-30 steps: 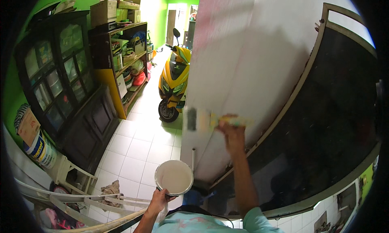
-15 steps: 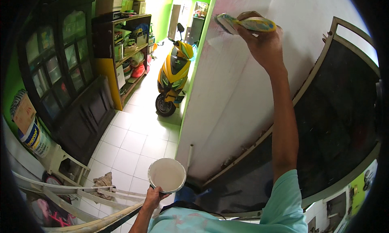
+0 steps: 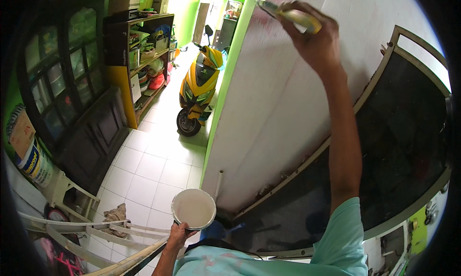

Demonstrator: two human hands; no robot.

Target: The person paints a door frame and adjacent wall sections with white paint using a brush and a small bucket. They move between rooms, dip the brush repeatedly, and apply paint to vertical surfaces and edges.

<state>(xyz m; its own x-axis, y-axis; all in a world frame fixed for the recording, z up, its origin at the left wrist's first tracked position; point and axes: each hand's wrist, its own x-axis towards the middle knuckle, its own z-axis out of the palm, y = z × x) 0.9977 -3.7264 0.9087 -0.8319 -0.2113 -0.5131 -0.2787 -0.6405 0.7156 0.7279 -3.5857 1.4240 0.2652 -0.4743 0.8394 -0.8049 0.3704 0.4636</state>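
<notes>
Head view, only one. R hand (image 3: 314, 43) raised high, fingers wrapped round the yellow handle of a paintbrush (image 3: 287, 14), bristle end pointing left and laid on or just off the white wall (image 3: 288, 112); contact itself too small to tell. L hand (image 3: 178, 233) low near lower edge, closed on the rim of a white paint pot (image 3: 194, 208), pot upright, mouth up, pale paint inside. Person appears to stand up on sth: pale wooden ladder rails (image 3: 96, 228) below-left, tiled floor (image 3: 149, 165) well beneath.

Below: crumpled rag (image 3: 115, 212) on tiles, yellow scooter (image 3: 199, 86) parked by green wall edge, dark glass cabinet (image 3: 72, 98) at left, dark framed panel (image 3: 403, 132) leaning at right.

Risks, my read:
- Arm at full stretch w/ both hands busy, so no grip on ladder; overreach could tip balance.
- Pot held by rim one-handed; a tilt would spill onto tiles below.
- Brush overhead: drips likely down forearm or onto the sleeve.
- Strokes near green edge may smear onto it.
</notes>
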